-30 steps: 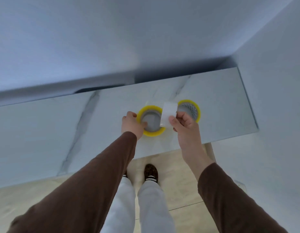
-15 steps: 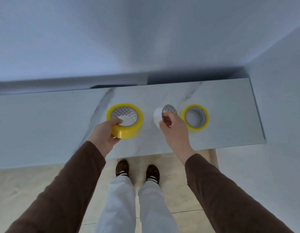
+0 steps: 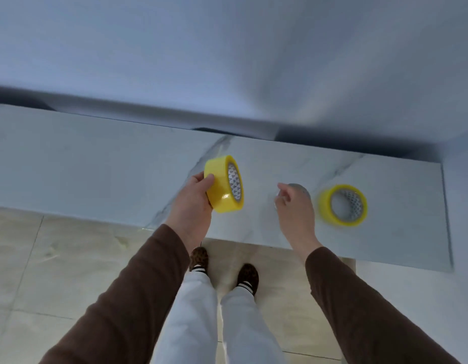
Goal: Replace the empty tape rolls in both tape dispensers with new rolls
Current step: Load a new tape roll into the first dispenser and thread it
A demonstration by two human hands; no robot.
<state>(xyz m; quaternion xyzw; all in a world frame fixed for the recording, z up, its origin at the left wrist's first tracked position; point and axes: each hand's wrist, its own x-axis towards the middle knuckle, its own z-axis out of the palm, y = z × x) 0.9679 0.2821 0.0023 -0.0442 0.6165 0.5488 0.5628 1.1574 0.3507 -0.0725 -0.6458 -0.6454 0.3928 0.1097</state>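
My left hand (image 3: 193, 203) grips a full yellow tape roll (image 3: 223, 183), held on edge above the marble counter (image 3: 96, 164) with its patterned core facing right. My right hand (image 3: 295, 208) is curled around a pale empty tape core (image 3: 300, 188). The core is blurred and mostly hidden behind the fingers. A second yellow tape roll (image 3: 343, 204) lies flat on the counter just right of my right hand, untouched. No tape dispenser is in view.
The counter ends at a wall (image 3: 461, 206) on the right and runs along a back wall (image 3: 227, 61). Its front edge is just ahead of my feet (image 3: 222, 269) on the tiled floor (image 3: 57, 258).
My left hand has lifted the yellow roll off the counter and tipped it onto its edge. My right hand has stayed beside the other roll with the core. The view has swung left.
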